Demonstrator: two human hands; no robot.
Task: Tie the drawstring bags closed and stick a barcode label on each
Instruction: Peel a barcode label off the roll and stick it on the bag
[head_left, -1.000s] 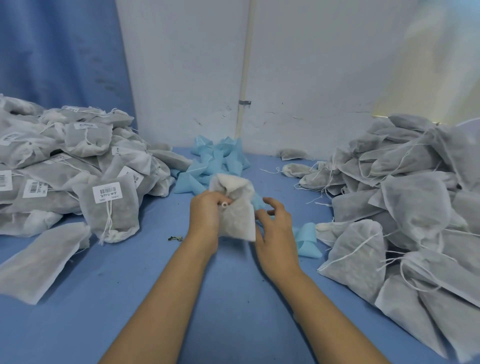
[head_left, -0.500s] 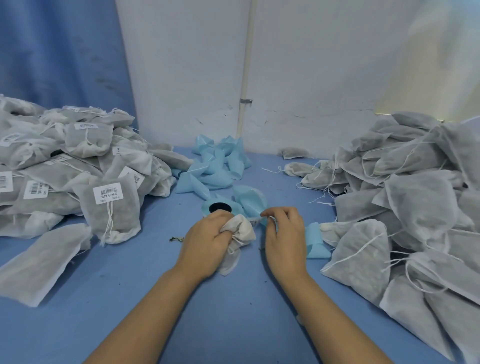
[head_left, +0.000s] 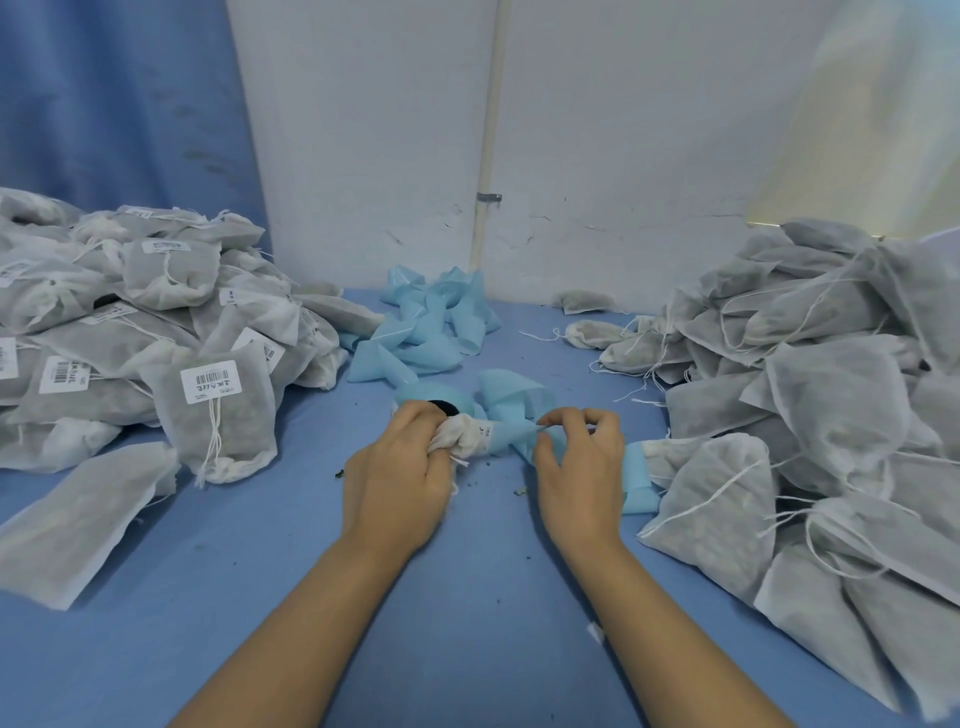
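- The blue table (head_left: 467, 597) runs from 6 o'clock to the far wall, and both bare forearms reach in from 6 o'clock.
- At the centre, the left hand (head_left: 400, 483) is curled tight round the bunched neck of a white bag (head_left: 460, 440), which rests on the table. A bit of its string hangs below the fingers.
- Just toward 3 o'clock, the right hand (head_left: 579, 467) has its fingers curled, with thumb and forefinger pinching the edge of a blue strip (head_left: 511, 434). Small dark print beside the bag is too small to read.
- A roll (head_left: 441, 407) with a black core peeks out behind the left knuckles.
- At 8 o'clock a flat bag (head_left: 78, 525) lies alone.
- At 9 o'clock a labelled bag (head_left: 228, 431) leans on the left pile (head_left: 104, 322). Its barcode label (head_left: 212, 382) shows bars over a line of characters I cannot make out. Other bags in that pile also carry white barcode labels.
- From 2 to 4 o'clock the right pile (head_left: 831, 389) shows loose strings and plain fabric.
- At 12 o'clock lies a heap of blue scraps (head_left: 426, 322).
- Beyond are a white wall (head_left: 597, 130) with a pipe (head_left: 488, 130), and a blue curtain (head_left: 104, 93) at 10 o'clock.
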